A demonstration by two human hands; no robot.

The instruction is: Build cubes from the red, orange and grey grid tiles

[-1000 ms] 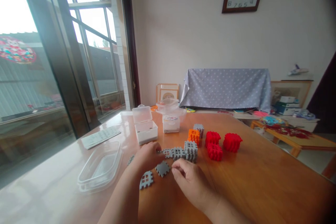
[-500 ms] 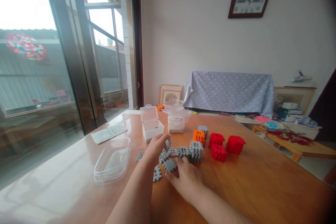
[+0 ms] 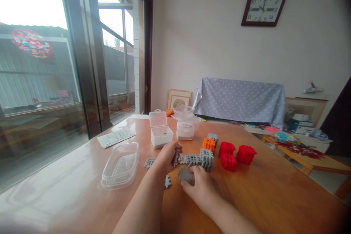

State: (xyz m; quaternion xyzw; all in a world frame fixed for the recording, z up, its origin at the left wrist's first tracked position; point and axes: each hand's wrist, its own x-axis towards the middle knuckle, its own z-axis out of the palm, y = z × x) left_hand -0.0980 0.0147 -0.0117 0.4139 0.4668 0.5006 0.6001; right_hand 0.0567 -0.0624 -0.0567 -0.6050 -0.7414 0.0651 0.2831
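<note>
My left hand (image 3: 168, 156) is closed on a grey toothed building tile (image 3: 176, 158), held on edge so that only a narrow side shows. Between the thumb and fingers of my right hand (image 3: 202, 184) sits a solid grey toothed tile (image 3: 185, 174). Just beyond the hands, a grey window-pattern tile (image 3: 182, 159) and a short grey stack (image 3: 193, 159) lie beside a taller grey stack (image 3: 206, 159). Another window-pattern tile (image 3: 150, 162) rests left of my left hand. A light grey piece (image 3: 168, 181) is partly hidden by my left forearm.
An orange stack (image 3: 208, 144) and red stacks (image 3: 246, 154) stand to the right on the wooden table (image 3: 260, 193). Clear plastic tubs (image 3: 120, 166), a paper sheet (image 3: 116, 138), an open white box (image 3: 161, 138) and a lidded box (image 3: 185, 131) occupy the left and far side.
My right hand has taken hold of the solid grey tile and tilted it up from the table. My left hand still grips its piece. The whole view has shifted slightly.
</note>
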